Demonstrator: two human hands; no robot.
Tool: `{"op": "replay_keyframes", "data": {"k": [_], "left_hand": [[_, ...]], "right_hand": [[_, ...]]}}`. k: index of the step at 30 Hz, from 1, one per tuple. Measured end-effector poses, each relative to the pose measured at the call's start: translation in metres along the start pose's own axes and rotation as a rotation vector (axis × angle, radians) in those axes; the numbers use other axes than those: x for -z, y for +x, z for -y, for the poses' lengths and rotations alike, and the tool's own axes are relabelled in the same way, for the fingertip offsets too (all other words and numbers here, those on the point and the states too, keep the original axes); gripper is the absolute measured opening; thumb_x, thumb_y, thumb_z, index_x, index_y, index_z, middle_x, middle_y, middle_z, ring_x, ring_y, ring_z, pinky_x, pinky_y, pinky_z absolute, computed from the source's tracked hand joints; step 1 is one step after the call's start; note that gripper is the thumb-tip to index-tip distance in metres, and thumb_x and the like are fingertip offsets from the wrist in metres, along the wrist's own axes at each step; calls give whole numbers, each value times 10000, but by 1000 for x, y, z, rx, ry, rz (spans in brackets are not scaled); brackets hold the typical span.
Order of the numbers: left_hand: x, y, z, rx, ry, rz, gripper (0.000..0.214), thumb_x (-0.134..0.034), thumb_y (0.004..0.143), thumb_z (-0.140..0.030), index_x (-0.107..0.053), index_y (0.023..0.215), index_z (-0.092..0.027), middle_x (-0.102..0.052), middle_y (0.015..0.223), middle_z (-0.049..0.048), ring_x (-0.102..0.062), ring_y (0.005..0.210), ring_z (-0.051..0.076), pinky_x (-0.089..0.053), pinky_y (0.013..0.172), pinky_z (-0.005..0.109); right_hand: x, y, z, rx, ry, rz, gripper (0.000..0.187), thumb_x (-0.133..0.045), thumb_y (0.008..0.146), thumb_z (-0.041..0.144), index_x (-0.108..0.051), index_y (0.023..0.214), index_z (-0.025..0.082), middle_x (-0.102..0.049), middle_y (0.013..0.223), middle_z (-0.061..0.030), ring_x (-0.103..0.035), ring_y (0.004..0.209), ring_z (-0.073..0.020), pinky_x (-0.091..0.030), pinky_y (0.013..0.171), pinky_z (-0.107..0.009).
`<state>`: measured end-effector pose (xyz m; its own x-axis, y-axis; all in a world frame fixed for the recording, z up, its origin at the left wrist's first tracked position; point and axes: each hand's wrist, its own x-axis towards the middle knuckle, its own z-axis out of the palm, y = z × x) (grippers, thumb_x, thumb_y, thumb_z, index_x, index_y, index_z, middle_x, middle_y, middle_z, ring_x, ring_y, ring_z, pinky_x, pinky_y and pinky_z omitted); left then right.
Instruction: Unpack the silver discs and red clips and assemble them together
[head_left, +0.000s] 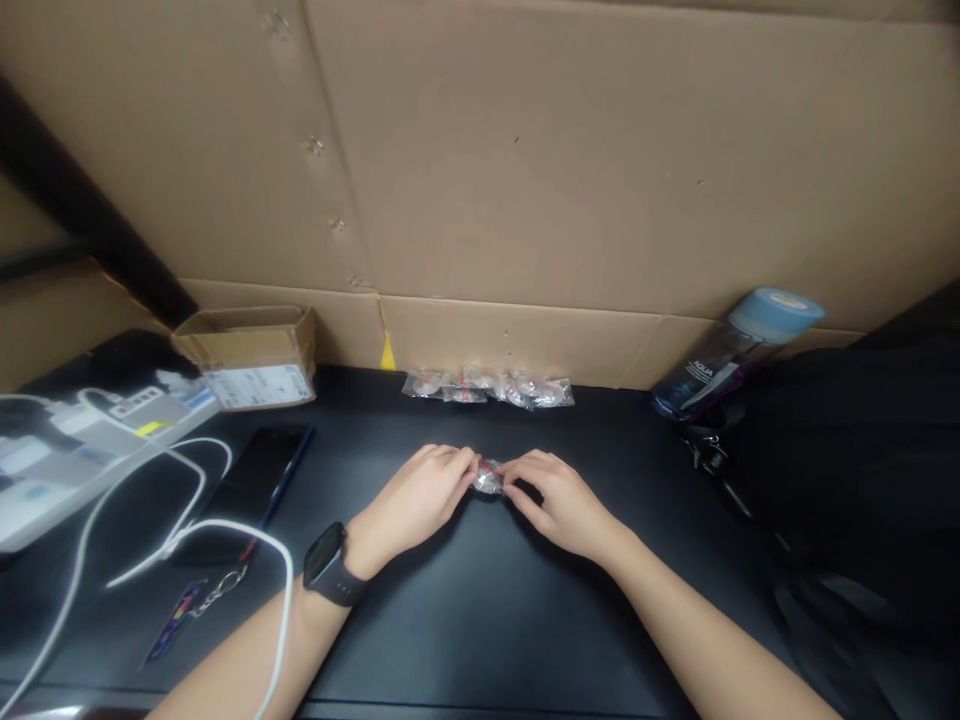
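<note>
We hold one small clear packet [488, 478] between both hands, low over the middle of the black tabletop [480, 620]. The fingertips of our left hand [431, 490] pinch its left edge, and the thumb and forefinger of our right hand [559, 500] close on its right edge. Inside we make out something silvery with a red mark. A row of similar packets [480, 378] lies beyond, along the foot of a cardboard wall [562, 180]. To the left stands a small cardboard box [259, 335] — we cannot tell what it holds. On the right, a blue-lidded bottle [690, 380] tilts beside a black bag [862, 450]; whether there is liquid in it we cannot tell. At our left lie a power strip [112, 450] with white cables [285, 580], a dark phone [259, 475] and a keyring charm [176, 620].
</note>
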<state>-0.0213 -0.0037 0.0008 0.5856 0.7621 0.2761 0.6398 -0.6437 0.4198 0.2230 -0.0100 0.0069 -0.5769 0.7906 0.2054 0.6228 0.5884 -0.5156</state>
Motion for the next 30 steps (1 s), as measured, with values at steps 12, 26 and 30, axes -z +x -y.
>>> {"op": "replay_keyframes", "data": {"k": [12,26,30], "left_hand": [[0,-1,1,26,-55,29,177,-589,992,-333,-611,1143,-244,-712,1093,59,-662,1034,248,-489,952,398],[-3,0,0,102,-161,15,281,-669,928,-443,-608,1136,-263,-700,1130,23,-620,1061,243,-428,954,393],[-7,2,-6,112,-120,5,308,-644,941,-482,-605,1140,-249,-698,1136,39,-611,1087,252,-408,961,407]], "right_hand": [[-2,0,-2,-24,26,0,166,-523,1018,230,-671,1093,233,-737,1043,-59,-642,968,-219,-499,908,-384],[-3,0,0,-24,8,-18,119,-540,1015,253,-655,1031,228,-708,948,-48,-631,889,-202,-489,852,-343],[-2,-1,1,-27,10,-2,124,-536,1021,274,-650,1005,226,-694,912,-44,-622,848,-194,-485,816,-326]]}}
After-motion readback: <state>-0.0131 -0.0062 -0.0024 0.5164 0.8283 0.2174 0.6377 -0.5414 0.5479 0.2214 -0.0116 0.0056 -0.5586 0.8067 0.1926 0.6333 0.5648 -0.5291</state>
